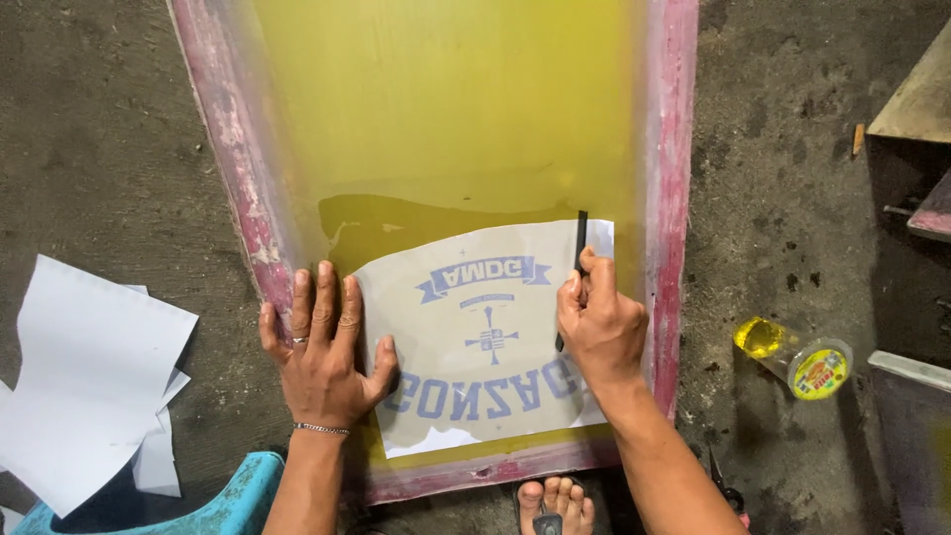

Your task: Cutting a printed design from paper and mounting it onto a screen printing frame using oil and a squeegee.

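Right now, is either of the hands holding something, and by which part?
The right hand grips a thin black flat stick by its lower part; the left hand holds nothing.

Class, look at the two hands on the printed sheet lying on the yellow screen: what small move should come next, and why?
Probably draw the black strip in the right hand down the printed sheet, since the left hand already presses its left edge flat and the strip sits at its top right corner.
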